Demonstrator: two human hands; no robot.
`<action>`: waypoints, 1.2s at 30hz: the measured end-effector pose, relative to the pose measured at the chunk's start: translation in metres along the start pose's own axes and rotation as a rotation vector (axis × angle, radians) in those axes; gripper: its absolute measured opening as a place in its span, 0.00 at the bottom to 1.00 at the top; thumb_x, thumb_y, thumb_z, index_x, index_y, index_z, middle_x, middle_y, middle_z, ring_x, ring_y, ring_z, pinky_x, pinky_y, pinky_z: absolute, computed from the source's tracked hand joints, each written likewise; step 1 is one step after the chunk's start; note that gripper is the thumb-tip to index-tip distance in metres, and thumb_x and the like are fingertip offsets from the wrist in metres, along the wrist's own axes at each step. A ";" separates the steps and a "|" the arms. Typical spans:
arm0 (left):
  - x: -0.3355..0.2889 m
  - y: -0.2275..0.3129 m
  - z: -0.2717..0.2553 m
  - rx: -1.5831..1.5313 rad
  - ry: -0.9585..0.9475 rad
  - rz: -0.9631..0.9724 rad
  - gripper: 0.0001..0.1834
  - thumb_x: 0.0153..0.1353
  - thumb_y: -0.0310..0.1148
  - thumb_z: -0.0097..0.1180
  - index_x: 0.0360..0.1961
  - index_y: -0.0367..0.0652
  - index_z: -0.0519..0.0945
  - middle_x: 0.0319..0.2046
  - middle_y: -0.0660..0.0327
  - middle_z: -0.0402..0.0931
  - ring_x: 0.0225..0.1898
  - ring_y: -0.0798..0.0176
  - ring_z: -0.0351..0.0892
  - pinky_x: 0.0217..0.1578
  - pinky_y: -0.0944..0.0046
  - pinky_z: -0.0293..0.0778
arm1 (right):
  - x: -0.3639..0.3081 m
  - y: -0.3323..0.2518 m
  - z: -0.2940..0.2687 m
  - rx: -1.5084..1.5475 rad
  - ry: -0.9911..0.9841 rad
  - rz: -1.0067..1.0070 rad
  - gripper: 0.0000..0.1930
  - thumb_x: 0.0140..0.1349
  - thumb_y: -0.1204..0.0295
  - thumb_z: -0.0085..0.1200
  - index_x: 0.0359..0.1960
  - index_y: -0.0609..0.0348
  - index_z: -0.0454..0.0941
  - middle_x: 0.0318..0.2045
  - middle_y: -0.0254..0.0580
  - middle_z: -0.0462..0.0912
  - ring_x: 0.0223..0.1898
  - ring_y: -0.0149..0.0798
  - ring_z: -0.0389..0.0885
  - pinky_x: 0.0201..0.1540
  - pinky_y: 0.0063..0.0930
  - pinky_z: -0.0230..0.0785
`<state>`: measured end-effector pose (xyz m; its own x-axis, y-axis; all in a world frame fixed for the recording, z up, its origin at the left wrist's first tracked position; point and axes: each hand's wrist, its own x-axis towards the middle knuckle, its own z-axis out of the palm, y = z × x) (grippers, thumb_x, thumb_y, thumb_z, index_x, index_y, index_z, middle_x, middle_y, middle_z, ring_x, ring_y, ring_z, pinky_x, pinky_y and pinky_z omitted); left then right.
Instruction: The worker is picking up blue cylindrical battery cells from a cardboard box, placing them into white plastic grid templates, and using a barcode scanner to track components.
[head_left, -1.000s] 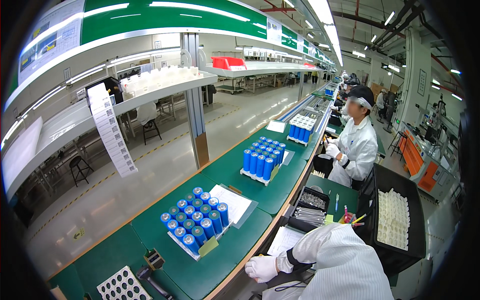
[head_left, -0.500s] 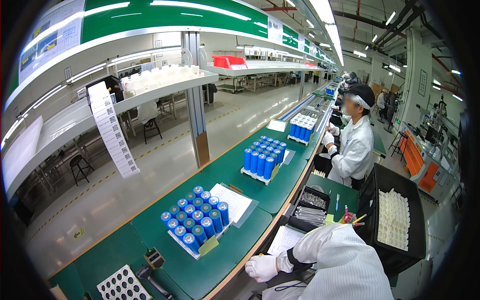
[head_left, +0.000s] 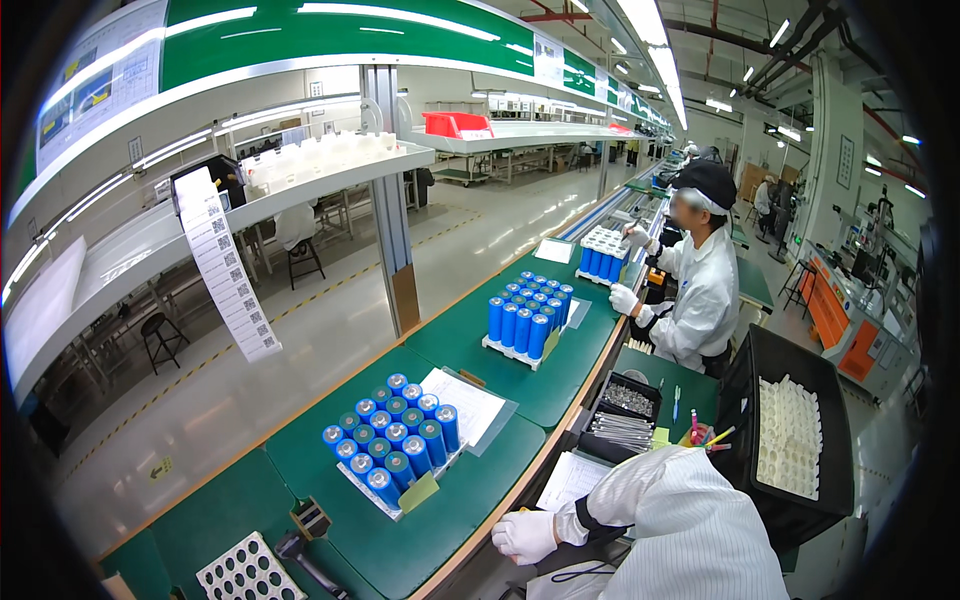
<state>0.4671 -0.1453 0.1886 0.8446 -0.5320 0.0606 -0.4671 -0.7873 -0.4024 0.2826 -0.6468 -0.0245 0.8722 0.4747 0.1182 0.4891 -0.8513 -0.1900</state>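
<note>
While your right hand [head_left: 525, 537] curls beside the near edge of the table [head_left: 480, 490] (gripping anything or not, I cannot tell; your left hand is out of view), the table's nearest batteries [head_left: 396, 431] stand in their tray [head_left: 450, 466], apparently all loaded, tops uncovered.

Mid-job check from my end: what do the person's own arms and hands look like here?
Only the right side shows. The right hand wears a plain white glove. The loose white sleeve with fine stripes covers the arm, with a black band near the wrist. A thin dark cord shows below; its attachment is unclear. The left hand is out of view.
</note>
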 end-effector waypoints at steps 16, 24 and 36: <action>-0.003 -0.003 0.007 0.004 0.015 0.029 0.21 0.59 0.50 0.54 0.18 0.47 0.82 0.21 0.54 0.81 0.26 0.47 0.81 0.32 0.50 0.75 | 0.000 -0.001 0.000 0.002 -0.006 -0.008 0.08 0.46 0.66 0.55 0.22 0.56 0.78 0.27 0.37 0.76 0.37 0.42 0.76 0.40 0.37 0.69; -0.001 -0.003 0.002 -0.006 -0.033 0.002 0.20 0.59 0.50 0.54 0.20 0.47 0.82 0.24 0.53 0.82 0.28 0.47 0.82 0.34 0.50 0.75 | 0.001 -0.001 -0.003 -0.005 -0.004 -0.010 0.08 0.47 0.66 0.55 0.22 0.56 0.78 0.27 0.38 0.75 0.36 0.42 0.76 0.40 0.37 0.69; -0.003 -0.002 0.002 -0.032 0.030 0.011 0.13 0.53 0.43 0.58 0.19 0.47 0.82 0.22 0.53 0.81 0.27 0.46 0.81 0.33 0.49 0.76 | 0.001 0.000 -0.001 0.003 -0.011 -0.003 0.08 0.48 0.65 0.56 0.21 0.55 0.77 0.27 0.37 0.75 0.37 0.41 0.76 0.40 0.37 0.70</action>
<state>0.4653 -0.1417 0.1875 0.8314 -0.5494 0.0836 -0.4848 -0.7906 -0.3740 0.2838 -0.6462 -0.0234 0.8706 0.4799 0.1083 0.4920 -0.8491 -0.1922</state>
